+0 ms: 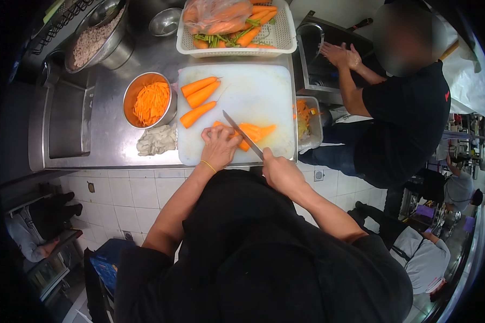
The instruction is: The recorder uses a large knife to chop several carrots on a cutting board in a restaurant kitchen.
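My right hand (282,171) grips the handle of a kitchen knife (242,133), its blade slanting up and left across cut carrot. Just left of the blade, my left hand (221,143) presses a carrot piece with bent fingers, on the white cutting board (250,89). Orange carrot slices (258,131) lie overlapped to the right of the blade. Several peeled carrot lengths (198,114) rest at the board's left side. Beside the board, a round steel container (126,105) holds carrot strips (151,104).
A crumpled cloth (157,140) lies left of the board. Behind it stands a white plastic basket (236,52) of carrots. A tub of scraps (307,121) sits right of the counter. Another person (404,105) rubs their hands over a sink (319,60). A large bowl (101,40) stands back left.
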`<act>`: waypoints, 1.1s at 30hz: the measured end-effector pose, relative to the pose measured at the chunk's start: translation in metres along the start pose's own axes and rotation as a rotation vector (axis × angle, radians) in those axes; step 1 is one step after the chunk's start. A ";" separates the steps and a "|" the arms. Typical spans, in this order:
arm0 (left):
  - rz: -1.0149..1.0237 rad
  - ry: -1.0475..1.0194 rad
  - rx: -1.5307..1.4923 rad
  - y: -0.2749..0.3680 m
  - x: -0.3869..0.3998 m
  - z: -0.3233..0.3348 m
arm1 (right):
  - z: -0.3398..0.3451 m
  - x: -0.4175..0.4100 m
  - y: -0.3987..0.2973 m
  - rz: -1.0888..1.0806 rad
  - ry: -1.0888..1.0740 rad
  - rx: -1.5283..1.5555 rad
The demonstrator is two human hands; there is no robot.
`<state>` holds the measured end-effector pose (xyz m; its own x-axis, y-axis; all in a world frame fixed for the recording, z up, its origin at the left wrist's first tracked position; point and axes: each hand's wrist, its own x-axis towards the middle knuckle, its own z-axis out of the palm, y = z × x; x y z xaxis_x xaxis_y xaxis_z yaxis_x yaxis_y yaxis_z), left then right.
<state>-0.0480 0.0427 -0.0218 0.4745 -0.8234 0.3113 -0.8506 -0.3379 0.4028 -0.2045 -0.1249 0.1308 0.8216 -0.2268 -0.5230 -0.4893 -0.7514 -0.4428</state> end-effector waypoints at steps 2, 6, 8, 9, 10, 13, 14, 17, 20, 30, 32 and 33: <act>0.004 -0.007 0.002 -0.001 0.000 0.000 | 0.004 -0.006 0.001 0.021 -0.024 -0.008; 0.024 -0.014 0.003 0.000 0.008 -0.004 | 0.050 0.032 0.013 -0.023 0.114 0.049; 0.027 0.001 -0.008 0.000 0.002 0.000 | 0.053 0.036 0.017 -0.042 0.165 0.067; 0.007 0.023 -0.012 -0.002 -0.002 0.001 | 0.044 0.029 0.016 -0.056 0.123 0.057; 0.006 0.025 -0.011 -0.003 0.000 0.001 | 0.032 0.019 0.014 -0.059 0.088 0.050; -0.009 -0.004 0.000 -0.002 -0.001 0.001 | -0.002 -0.010 0.000 -0.022 0.023 0.025; -0.006 -0.008 0.002 -0.001 -0.003 0.002 | 0.006 -0.008 0.002 -0.024 0.018 0.024; 0.002 -0.027 -0.019 -0.003 0.004 0.000 | 0.045 0.019 0.012 -0.008 0.091 0.052; 0.008 -0.035 -0.048 -0.005 0.001 0.002 | 0.051 0.034 0.013 -0.025 0.157 0.068; 0.003 -0.002 -0.076 -0.006 0.007 -0.003 | 0.052 0.043 0.007 -0.011 0.096 0.042; 0.004 0.001 -0.074 -0.006 0.002 0.000 | 0.049 0.047 0.009 -0.016 0.109 0.052; -0.014 0.010 -0.066 -0.008 -0.002 0.002 | 0.036 0.038 0.003 -0.035 0.069 0.037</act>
<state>-0.0424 0.0463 -0.0272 0.4886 -0.8142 0.3135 -0.8274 -0.3184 0.4627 -0.1850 -0.1140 0.0834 0.8559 -0.2445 -0.4557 -0.4696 -0.7364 -0.4870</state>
